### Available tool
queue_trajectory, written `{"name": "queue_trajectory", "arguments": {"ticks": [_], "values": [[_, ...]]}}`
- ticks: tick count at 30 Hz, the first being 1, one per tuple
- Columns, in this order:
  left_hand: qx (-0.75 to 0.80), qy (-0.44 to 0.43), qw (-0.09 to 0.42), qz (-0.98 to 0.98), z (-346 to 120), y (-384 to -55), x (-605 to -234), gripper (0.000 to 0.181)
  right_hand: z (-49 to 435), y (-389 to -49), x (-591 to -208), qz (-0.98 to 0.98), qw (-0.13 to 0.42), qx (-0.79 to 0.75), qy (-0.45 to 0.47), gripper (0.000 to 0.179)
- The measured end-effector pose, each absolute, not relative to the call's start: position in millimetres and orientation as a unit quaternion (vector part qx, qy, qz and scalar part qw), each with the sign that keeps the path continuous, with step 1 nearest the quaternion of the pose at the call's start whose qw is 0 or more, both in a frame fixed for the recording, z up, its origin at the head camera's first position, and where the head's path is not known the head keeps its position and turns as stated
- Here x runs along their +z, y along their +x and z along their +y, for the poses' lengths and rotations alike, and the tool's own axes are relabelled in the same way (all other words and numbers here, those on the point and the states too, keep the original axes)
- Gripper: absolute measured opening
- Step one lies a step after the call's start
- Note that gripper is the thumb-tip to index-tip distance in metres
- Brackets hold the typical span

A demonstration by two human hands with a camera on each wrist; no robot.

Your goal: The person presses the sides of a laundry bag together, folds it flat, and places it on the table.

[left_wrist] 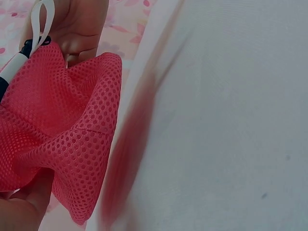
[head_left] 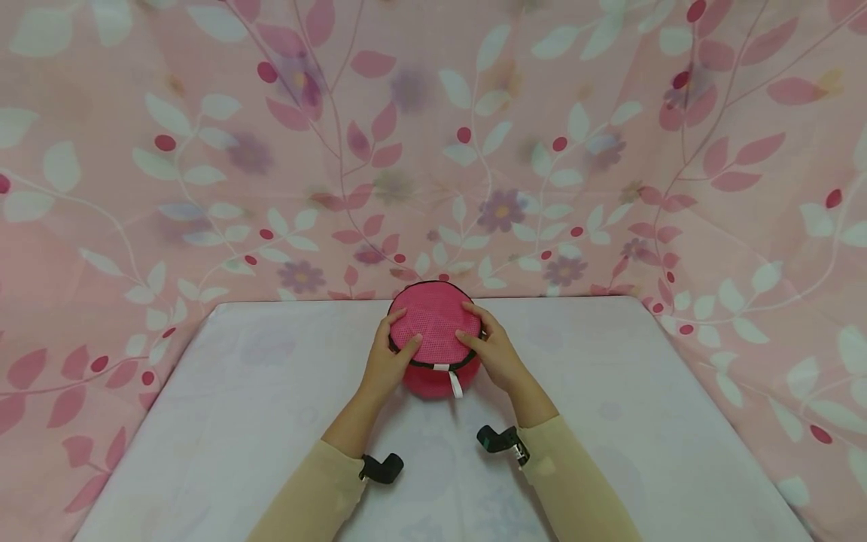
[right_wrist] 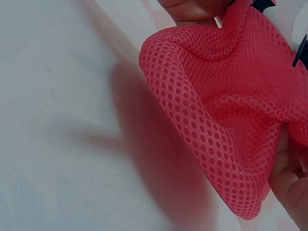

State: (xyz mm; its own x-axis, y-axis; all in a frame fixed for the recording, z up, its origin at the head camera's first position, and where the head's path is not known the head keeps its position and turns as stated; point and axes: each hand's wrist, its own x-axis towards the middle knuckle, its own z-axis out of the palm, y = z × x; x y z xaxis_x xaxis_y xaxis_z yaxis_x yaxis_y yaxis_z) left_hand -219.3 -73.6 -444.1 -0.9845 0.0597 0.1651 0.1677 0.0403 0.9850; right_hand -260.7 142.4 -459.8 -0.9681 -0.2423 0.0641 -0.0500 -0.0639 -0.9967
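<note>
A round pink mesh bag [head_left: 433, 327] with black edging is held up off the table by both hands. My left hand [head_left: 384, 363] grips its left edge, thumb on the near face. On the opposite edge my right hand [head_left: 500, 357] holds it in the same way. A white ribbon loop [head_left: 457, 385] hangs from the black edging at the near side. In the left wrist view the soft mesh [left_wrist: 82, 125] sags in folds between the hands. The right wrist view shows the folded mesh [right_wrist: 202, 125] too, with the right-hand fingers partly hidden behind it.
A white cloth covers the table [head_left: 271, 391], and the bag's shadow falls on it. Behind and at both sides hangs a pink floral curtain [head_left: 433, 150]. Black wrist cameras [head_left: 384, 468] are strapped at the sleeve cuffs.
</note>
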Motion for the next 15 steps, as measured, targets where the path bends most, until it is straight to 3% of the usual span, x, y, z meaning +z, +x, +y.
{"name": "queue_trajectory", "arguments": {"ticks": [15], "values": [[-0.708,-0.074,0.046,-0.700,-73.6,-223.2,-452.4,0.062,142.4,-262.9,-460.2,0.688,0.084,-0.714,-0.103,0.059]]}}
